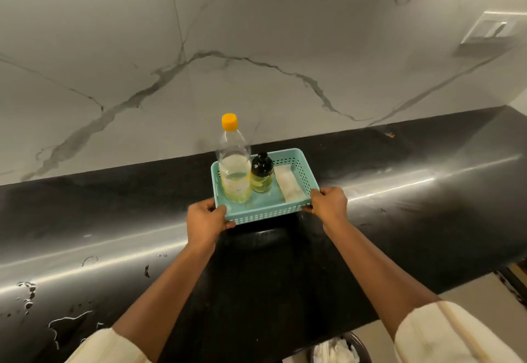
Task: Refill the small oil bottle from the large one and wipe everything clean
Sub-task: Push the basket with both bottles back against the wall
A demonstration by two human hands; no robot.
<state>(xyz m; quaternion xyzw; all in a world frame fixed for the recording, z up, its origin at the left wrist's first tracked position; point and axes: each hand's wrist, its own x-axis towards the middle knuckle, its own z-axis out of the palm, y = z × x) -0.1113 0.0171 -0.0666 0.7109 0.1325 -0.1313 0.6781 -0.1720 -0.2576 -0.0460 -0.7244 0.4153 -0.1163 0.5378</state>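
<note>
A teal plastic basket [288,154] is over the black counter [399,220]. In it stand a tall clear oil bottle [234,168] with an orange cap, partly filled with yellow oil, and a small dark-capped oil bottle [261,175] to its right. A folded white cloth [288,183] lies along the basket's right side. My left hand [206,220] grips the basket's near left corner. Its near right corner is gripped by my right hand [329,201].
A marble-patterned wall [256,48] rises behind the counter, with a white switch plate [490,30] at the upper right. Water spots [28,294] lie on the counter's near left. A bin with white paper [336,350] stands below the counter edge.
</note>
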